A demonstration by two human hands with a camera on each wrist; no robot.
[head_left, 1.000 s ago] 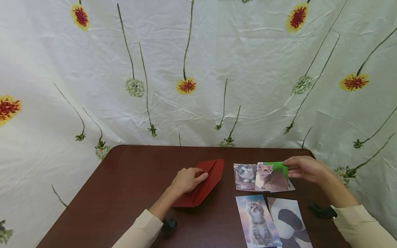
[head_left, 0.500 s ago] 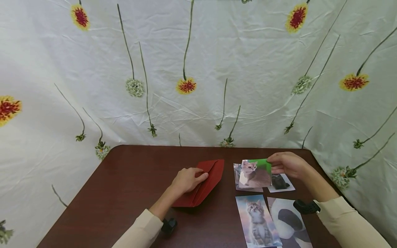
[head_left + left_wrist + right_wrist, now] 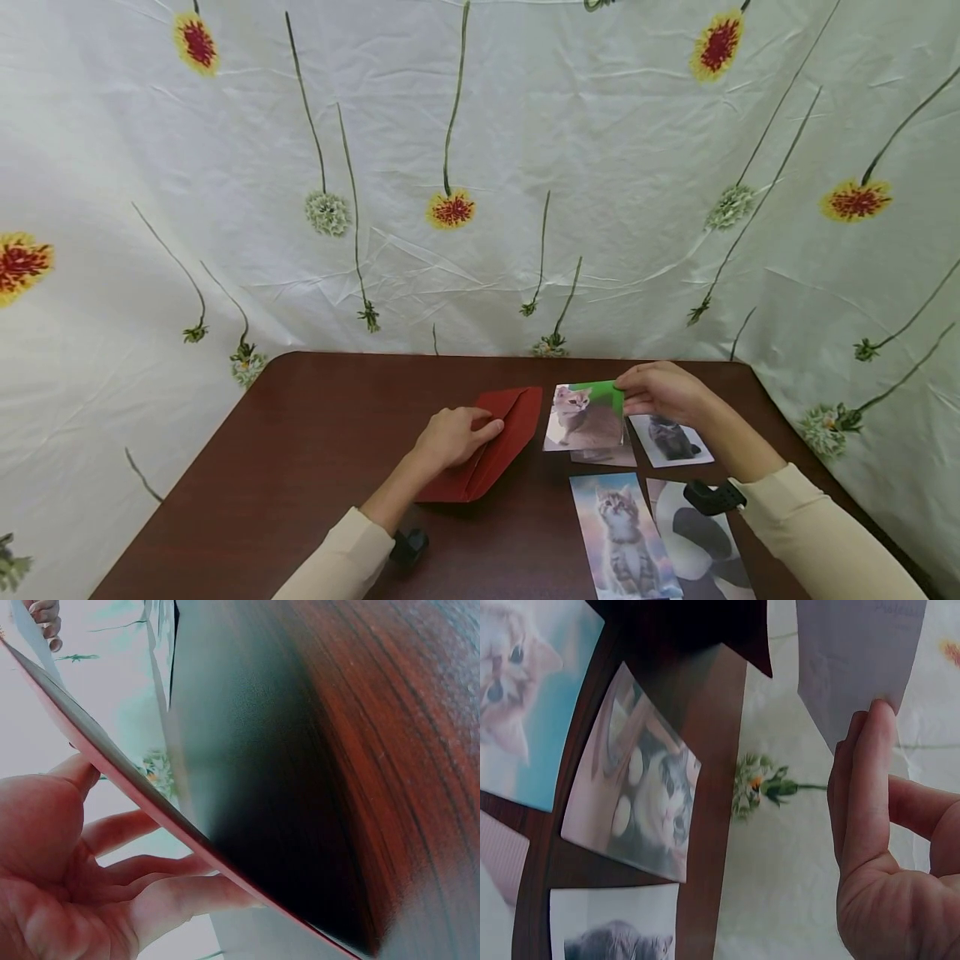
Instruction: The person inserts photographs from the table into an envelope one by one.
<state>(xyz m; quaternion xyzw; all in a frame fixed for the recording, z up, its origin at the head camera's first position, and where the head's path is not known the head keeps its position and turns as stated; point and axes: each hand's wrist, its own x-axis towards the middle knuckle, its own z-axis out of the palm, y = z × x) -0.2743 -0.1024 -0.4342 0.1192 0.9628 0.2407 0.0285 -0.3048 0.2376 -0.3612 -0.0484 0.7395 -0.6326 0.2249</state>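
Observation:
On the table's middle, my left hand (image 3: 453,437) holds a red envelope (image 3: 519,421) tilted, its right side raised. In the left wrist view the envelope (image 3: 154,806) appears edge-on against the fingers, over a dark shadow. My right hand (image 3: 663,392) pinches a kitten photo (image 3: 588,425) by its upper right corner, just right of the envelope. The right wrist view shows the pale back of this photo (image 3: 859,667), with faint writing. Below the held photo lies a grey-and-white cat photo (image 3: 649,795), partly covered in the head view.
A grey cat photo (image 3: 673,443) lies beneath the right wrist. Nearer are a tabby kitten photo (image 3: 622,533) and, partly under it, a black-and-white picture (image 3: 701,533). Behind the brown table (image 3: 300,433) hangs a white flowered cloth (image 3: 390,125).
My right hand has carried the kitten photo leftward, off the grey cat photo and across the grey-and-white one, close to the envelope. The left hand and envelope stay put.

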